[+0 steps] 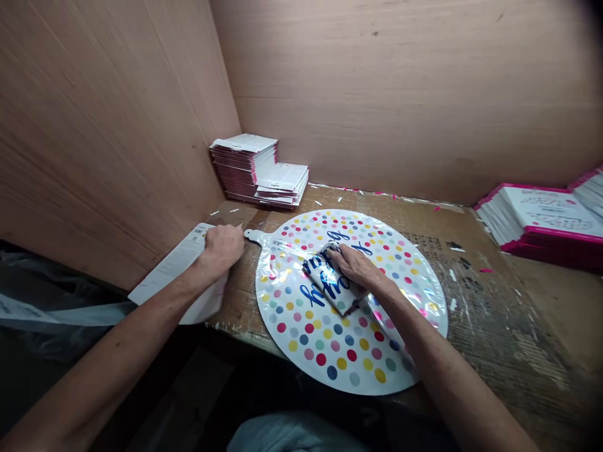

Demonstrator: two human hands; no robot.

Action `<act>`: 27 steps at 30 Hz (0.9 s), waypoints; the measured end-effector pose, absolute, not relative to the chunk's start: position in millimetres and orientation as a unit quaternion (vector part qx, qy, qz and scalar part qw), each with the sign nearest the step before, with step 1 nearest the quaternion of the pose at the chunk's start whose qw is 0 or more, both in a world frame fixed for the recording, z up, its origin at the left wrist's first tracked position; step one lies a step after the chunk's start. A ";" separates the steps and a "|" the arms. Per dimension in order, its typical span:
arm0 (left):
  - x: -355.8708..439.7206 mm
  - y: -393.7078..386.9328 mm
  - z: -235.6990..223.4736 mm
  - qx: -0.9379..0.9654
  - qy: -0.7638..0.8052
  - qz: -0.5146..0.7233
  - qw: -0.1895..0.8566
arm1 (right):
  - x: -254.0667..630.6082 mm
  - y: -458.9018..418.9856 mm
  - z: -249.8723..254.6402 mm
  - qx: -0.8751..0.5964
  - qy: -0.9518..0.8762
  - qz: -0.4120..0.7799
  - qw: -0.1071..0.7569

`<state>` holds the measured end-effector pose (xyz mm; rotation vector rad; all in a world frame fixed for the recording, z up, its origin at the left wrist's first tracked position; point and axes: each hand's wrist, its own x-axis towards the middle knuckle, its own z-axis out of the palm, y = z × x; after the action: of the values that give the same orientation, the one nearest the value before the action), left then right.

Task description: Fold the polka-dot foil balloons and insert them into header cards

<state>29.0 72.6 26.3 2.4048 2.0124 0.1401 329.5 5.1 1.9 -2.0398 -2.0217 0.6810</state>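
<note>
Fingers of the right hand (352, 266) close on a small folded, glossy white piece (335, 294) atop the round, polka-dotted white foil balloon (339, 351) mid-frame; those of the left hand (223, 248) curl beside the balloon's tail (255, 236), gripping what, I can't tell.

Looks like a packing spot in a workshop. Boxed in by bare, unpainted wood panels (400, 94) on two sides. Fitted with a worktop (480, 314) faced in worn, scuffed cardboard, strewn with white and pink scraps (485, 270). Stocked in batches: white packets (235, 166) piled at the back, pink-edged packets (549, 213) at right. Trailing translucent plastic (66, 315) at far left.
</note>
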 end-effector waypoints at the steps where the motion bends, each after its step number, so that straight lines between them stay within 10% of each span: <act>1: 51.1 69.3 28.3 0.763 0.645 0.035 -0.007 | 331.7 4.5 0.3 -0.686 -0.684 0.226 0.101; 7: 149.9 42.9 24.9 0.789 0.614 0.009 0.024 | 371.6 -17.4 -4.7 -0.659 -0.681 0.262 0.184; 14: 89.3 -18.6 -0.7 0.895 0.430 0.095 0.065 | 388.7 -74.9 7.2 -0.598 -0.654 0.368 0.282; 27: 98.5 -41.1 -1.5 0.931 0.337 -0.134 -0.037 | 308.4 -82.8 -17.6 -0.533 -0.783 0.271 0.172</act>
<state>98.5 -41.1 -1.5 2.9964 1.0845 -0.4311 308.4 -82.8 -17.6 -1.5133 -2.2216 0.7706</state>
